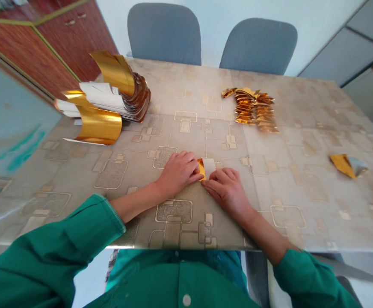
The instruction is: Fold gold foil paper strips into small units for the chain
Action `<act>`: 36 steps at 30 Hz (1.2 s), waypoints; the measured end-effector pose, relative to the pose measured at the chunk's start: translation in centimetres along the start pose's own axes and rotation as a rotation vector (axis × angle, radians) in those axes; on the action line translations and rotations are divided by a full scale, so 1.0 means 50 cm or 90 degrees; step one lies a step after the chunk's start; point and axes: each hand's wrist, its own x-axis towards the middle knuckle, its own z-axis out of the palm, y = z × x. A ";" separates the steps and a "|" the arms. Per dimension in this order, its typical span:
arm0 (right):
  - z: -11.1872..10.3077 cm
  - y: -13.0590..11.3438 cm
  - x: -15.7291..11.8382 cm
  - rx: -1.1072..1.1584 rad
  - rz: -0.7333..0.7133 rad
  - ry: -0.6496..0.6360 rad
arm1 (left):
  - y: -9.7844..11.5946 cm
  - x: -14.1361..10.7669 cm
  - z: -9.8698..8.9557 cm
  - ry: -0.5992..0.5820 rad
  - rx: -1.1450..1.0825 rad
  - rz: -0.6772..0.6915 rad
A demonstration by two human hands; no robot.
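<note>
Left grip (pixel 178 173) and right grip (pixel 228 190) pinch a folded gold-and-white foil paper (pixel 205 169) (fingers pressed together), with folded gold pieces (pixel 253 109) at 1 o'clock.

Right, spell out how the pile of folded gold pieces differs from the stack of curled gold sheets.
The pile of folded gold pieces sits near the far edge; the stack of curled gold sheets lies at the left end. The pieces are small and creased; the sheets are much larger, smoothly curved, with white backs. Both shine gold on the patterned table cover.
</note>
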 end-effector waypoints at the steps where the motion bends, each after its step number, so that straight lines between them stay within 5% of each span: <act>1: -0.002 0.000 -0.002 -0.009 -0.014 0.001 | 0.001 0.001 0.000 -0.003 -0.003 -0.008; 12: -0.016 -0.002 -0.008 -0.001 -0.035 -0.015 | -0.037 -0.014 -0.017 -0.016 -0.159 0.048; 30: -0.015 -0.001 -0.012 0.010 -0.033 -0.014 | -0.038 -0.012 -0.014 -0.008 -0.108 -0.079; 33: -0.014 -0.002 -0.012 0.012 -0.030 -0.010 | -0.034 -0.026 -0.015 0.060 -0.079 -0.030; 36: -0.013 -0.002 -0.012 0.010 -0.031 -0.007 | -0.017 -0.052 -0.012 0.136 0.020 0.147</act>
